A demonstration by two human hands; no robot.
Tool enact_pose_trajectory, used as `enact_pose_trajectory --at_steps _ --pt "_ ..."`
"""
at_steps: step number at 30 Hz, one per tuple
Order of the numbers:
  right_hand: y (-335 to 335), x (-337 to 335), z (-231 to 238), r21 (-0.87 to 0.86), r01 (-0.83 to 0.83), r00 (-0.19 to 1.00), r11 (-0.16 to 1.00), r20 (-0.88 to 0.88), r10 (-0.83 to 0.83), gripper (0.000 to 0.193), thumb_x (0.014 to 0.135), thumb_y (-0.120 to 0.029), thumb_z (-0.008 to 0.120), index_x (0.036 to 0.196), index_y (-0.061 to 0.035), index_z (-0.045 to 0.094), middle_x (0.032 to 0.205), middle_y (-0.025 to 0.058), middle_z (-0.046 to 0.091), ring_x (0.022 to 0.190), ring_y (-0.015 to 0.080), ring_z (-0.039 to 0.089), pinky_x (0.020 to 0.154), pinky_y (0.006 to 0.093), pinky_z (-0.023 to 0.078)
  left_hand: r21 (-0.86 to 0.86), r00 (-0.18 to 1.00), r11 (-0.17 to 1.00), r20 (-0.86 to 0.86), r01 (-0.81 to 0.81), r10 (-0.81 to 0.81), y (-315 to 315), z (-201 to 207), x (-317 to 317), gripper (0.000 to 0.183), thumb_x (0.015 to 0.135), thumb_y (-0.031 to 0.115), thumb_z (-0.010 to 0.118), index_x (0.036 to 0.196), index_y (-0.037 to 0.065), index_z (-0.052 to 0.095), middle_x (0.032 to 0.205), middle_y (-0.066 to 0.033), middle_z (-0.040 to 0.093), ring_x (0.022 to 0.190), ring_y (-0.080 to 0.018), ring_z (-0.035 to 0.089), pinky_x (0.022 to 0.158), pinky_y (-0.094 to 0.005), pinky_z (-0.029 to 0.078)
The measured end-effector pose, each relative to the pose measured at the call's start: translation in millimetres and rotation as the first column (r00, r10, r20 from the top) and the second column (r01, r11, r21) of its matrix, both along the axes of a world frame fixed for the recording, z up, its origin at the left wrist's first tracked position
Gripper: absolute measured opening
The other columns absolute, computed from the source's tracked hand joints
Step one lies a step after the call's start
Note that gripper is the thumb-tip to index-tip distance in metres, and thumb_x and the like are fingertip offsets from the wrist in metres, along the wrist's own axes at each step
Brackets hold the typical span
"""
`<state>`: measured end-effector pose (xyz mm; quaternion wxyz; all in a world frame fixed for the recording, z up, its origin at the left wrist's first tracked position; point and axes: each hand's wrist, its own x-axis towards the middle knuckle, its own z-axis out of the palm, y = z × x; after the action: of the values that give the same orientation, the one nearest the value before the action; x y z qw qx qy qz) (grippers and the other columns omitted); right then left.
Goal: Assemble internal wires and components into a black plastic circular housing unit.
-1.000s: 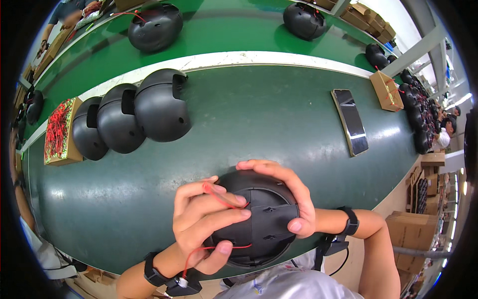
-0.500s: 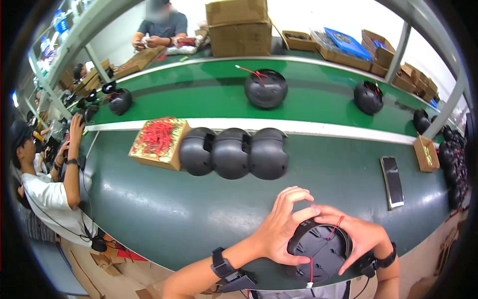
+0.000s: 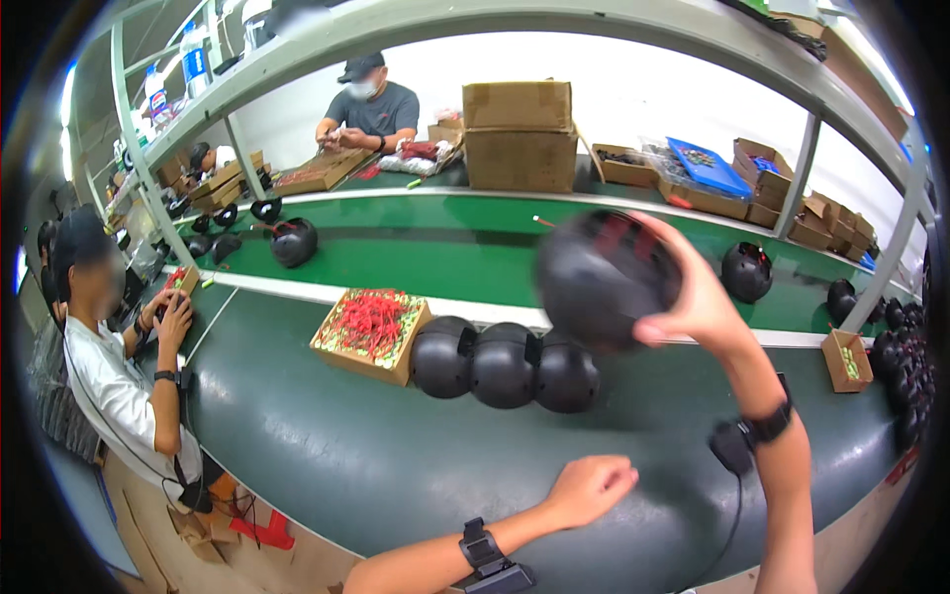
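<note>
My right hand (image 3: 698,297) grips a round black plastic housing (image 3: 606,282) by its right side, lifted above the far edge of the worktable. The housing is slightly blurred, with an opening and some red at its top. Low over the table, my left hand (image 3: 594,491) is closed in a loose fist, with nothing visible in it. Beyond it, three black rounded shells (image 3: 505,364) stand in a row. They touch a cardboard box (image 3: 401,368) filled with red wires with pale green ends.
Behind the table runs a green conveyor belt (image 3: 416,238) carrying black housings, one (image 3: 746,271) at right and another (image 3: 294,243) at left. A small box (image 3: 847,360) stands at the right edge. Two co-workers are at left and across the belt. A metal frame (image 3: 475,54) arches overhead.
My right hand has lifted the housing up and away toward the belt. My left hand has let go and curled closed. The view has tilted upward, and my right arm covers the phone's place.
</note>
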<state>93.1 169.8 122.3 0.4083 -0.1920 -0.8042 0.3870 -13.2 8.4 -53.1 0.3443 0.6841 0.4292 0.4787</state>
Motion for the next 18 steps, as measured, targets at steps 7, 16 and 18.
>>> enact_pose_trajectory --at_steps 7,16,18 --pt "124 -204 -18 -0.040 0.232 0.969 0.972 0.093 -0.227 0.107 0.042 -0.047 0.090 0.122 0.0074 0.045 0.115 0.0190 0.056 0.107 0.0253 0.056 0.093 0.0330 0.044 0.016 0.894 0.952 -0.347 0.306 -0.282 11 3 2 0.020 0.080 0.025 0.058 0.079 0.006 0.054 0.075 -0.0064 0.056 0.075 -0.0252 0.056 0.061 -0.0385 0.043" --pt "177 -339 -112 -0.101 0.302 0.908 0.948 0.335 -0.253 0.130 0.038 -0.045 0.090 0.138 -0.0002 0.021 0.135 0.0268 0.034 0.122 0.0452 0.039 0.101 0.0496 0.037 0.204 0.994 0.973 -0.042 0.104 -0.098 3 12 6 0.015 0.082 0.018 0.058 0.089 0.005 0.054 0.086 -0.0115 0.057 0.082 -0.0252 0.055 0.068 -0.0353 0.044" --pt "193 -337 -127 -0.096 0.303 0.902 0.948 0.350 -0.253 0.135 0.037 -0.045 0.090 0.142 -0.0025 0.016 0.139 0.0261 0.031 0.124 0.0448 0.038 0.101 0.0493 0.037 0.105 0.995 0.990 0.029 0.095 -0.099 -1 12 9 0.016 0.083 0.019 0.059 0.091 0.006 0.055 0.088 -0.0123 0.057 0.085 -0.0242 0.055 0.072 -0.0349 0.044"
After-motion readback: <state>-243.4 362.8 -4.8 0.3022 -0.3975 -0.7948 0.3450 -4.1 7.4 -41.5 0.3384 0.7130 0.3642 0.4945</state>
